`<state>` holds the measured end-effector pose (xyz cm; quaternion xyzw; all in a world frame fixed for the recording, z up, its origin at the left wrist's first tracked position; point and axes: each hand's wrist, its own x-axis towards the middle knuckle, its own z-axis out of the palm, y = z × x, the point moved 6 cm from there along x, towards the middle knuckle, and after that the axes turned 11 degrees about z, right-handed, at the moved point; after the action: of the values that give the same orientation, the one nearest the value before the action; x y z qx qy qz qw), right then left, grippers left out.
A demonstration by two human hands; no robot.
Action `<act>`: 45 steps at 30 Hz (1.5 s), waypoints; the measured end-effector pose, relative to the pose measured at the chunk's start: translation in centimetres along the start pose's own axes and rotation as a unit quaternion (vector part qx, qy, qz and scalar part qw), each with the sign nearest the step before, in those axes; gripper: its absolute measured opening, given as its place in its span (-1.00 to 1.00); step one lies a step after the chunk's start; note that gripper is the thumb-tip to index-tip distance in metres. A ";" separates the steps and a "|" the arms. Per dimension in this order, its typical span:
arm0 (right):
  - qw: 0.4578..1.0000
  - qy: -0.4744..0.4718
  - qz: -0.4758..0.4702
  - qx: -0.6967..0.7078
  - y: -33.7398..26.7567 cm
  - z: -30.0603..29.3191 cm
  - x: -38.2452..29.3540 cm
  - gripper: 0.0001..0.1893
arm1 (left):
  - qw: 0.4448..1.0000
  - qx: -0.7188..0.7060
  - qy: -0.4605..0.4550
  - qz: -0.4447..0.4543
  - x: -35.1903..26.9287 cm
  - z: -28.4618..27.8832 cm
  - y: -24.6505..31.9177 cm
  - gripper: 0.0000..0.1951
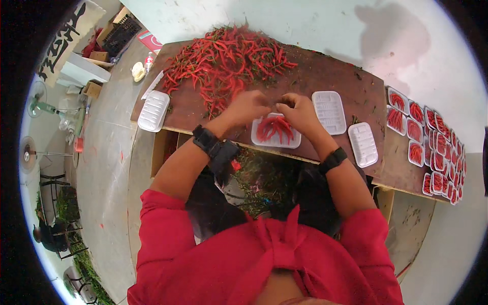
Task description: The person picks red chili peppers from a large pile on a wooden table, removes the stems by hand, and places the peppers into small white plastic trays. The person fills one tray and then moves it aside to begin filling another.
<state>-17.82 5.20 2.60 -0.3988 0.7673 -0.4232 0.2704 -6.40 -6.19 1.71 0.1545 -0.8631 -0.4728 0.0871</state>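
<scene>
A white foam tray [296, 144] lies at the table's front edge, with several red chili peppers [275, 129] bunched in it. Above its far side my left hand [251, 106] and my right hand [301, 110] come close together, fingers curled. Whether anything is between the fingertips is too blurred to see. Beyond my left hand spreads a big heap of red chili peppers [228, 57] with green stems. To the right of my right hand lies a white tray [329, 112] with nothing in it.
White foam trays [154, 110] sit at the table's left edge, and another tray [363, 145] near its right edge. Farther right stand many packed chili trays [415, 152]. A wall [324, 26] rises behind the brown table [305, 76]. Plant scraps [263, 183] litter the floor below.
</scene>
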 end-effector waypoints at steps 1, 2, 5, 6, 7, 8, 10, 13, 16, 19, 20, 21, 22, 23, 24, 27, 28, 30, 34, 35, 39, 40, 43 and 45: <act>0.999 -0.011 0.025 0.018 0.2 0.2 0.0 -0.70 | 1.000 -0.015 -0.003 0.000 -0.2 0.3 0.1 -0.66; 1.000 -0.008 0.012 0.001 -0.1 0.2 0.0 -0.69 | 0.999 -0.033 -0.007 -0.005 -0.3 0.6 0.1 -0.66; 0.999 -0.008 0.026 -0.024 -0.4 0.0 -0.2 -0.68 | 0.998 -0.068 0.010 0.005 -0.5 0.6 0.2 -0.67; 0.999 -0.005 0.034 -0.024 -0.5 0.0 -0.3 -0.67 | 0.997 -0.076 0.018 0.008 -0.6 0.5 0.2 -0.67; 0.999 -0.008 0.040 -0.015 -0.5 -0.1 -0.3 -0.67 | 0.998 -0.059 0.025 0.011 -0.5 0.2 0.2 -0.67; 0.998 -0.005 0.053 -0.029 -0.4 -0.2 -0.3 -0.66 | 0.999 -0.041 0.029 0.010 -0.5 0.0 0.2 -0.67; 0.997 -0.011 0.074 -0.031 -0.2 -0.2 -0.2 -0.66 | 0.999 -0.029 0.040 0.006 -0.6 -0.4 0.3 -0.68; 0.996 -0.012 0.090 0.009 0.1 0.0 -0.1 -0.66 | 0.998 -0.048 0.047 0.005 -0.7 -0.5 0.6 -0.67; 0.997 -0.027 0.060 0.036 0.1 0.3 0.1 -0.69 | 0.997 -0.068 0.030 0.010 -0.6 -0.2 0.9 -0.65; 0.995 -0.037 0.050 0.078 0.3 0.4 0.0 -0.72 | 0.996 -0.088 0.015 -0.023 -0.6 0.3 0.7 -0.63; 0.996 -0.037 0.052 0.068 0.4 0.4 0.0 -0.69 | 0.995 -0.096 0.013 -0.035 -0.6 0.4 0.6 -0.62; 0.996 -0.038 0.051 0.062 0.4 0.4 -0.1 -0.66 | 0.993 -0.103 0.012 -0.051 -0.7 0.5 0.5 -0.61; 0.996 -0.041 0.062 0.052 0.6 0.5 -0.1 -0.63 | 0.992 -0.117 0.008 -0.048 -0.7 0.6 0.5 -0.60; 0.997 -0.042 0.052 0.048 0.5 0.4 -0.1 -0.63 | 0.990 -0.130 0.006 -0.050 -0.7 0.7 0.6 -0.58; 0.997 -0.044 0.055 0.039 0.5 0.4 -0.1 -0.64 | 0.988 -0.143 0.003 -0.054 -0.8 0.7 0.6 -0.57; 0.996 -0.045 0.064 0.032 0.7 0.3 0.0 -0.64 | 0.986 -0.162 0.004 -0.030 -0.9 0.6 1.1 -0.56; 0.996 -0.044 0.067 0.033 0.8 0.3 0.0 -0.64 | 0.986 -0.164 -0.005 -0.043 -1.0 0.7 1.1 -0.56; 0.997 -0.039 0.046 0.038 0.6 0.4 0.1 -0.74 | 0.983 -0.167 -0.021 -0.068 -1.2 0.8 1.0 -0.57; 0.997 -0.063 0.035 0.010 0.5 0.6 0.2 -0.80 | 0.987 -0.133 -0.068 -0.057 -1.0 0.8 1.6 -0.65; 0.996 -0.081 0.041 0.014 0.4 0.6 0.1 -0.80 | 0.987 -0.117 -0.089 -0.065 -1.1 0.7 1.6 -0.70; 0.979 -0.188 0.052 0.057 -0.8 0.1 -1.0 -0.83 | 0.983 -0.069 -0.171 0.025 -1.3 0.4 2.9 -0.75; 0.972 -0.219 0.056 0.063 -1.2 0.0 -1.4 -0.83 | 0.980 -0.068 -0.183 0.050 -1.3 0.4 3.3 -0.74; 0.922 -0.346 0.140 0.099 -1.6 -0.2 -2.9 -0.82 | 0.972 -0.024 -0.207 0.109 -1.4 0.6 3.9 -0.73; 0.916 -0.384 0.069 0.087 -2.6 -0.6 -4.0 -0.80 | 0.970 0.061 -0.207 0.109 -1.2 0.6 3.5 -0.75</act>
<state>-15.15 7.96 5.42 -0.4515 0.5899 -0.2830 0.6067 -6.12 -3.49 4.35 -0.0366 -0.9013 -0.4285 -0.0523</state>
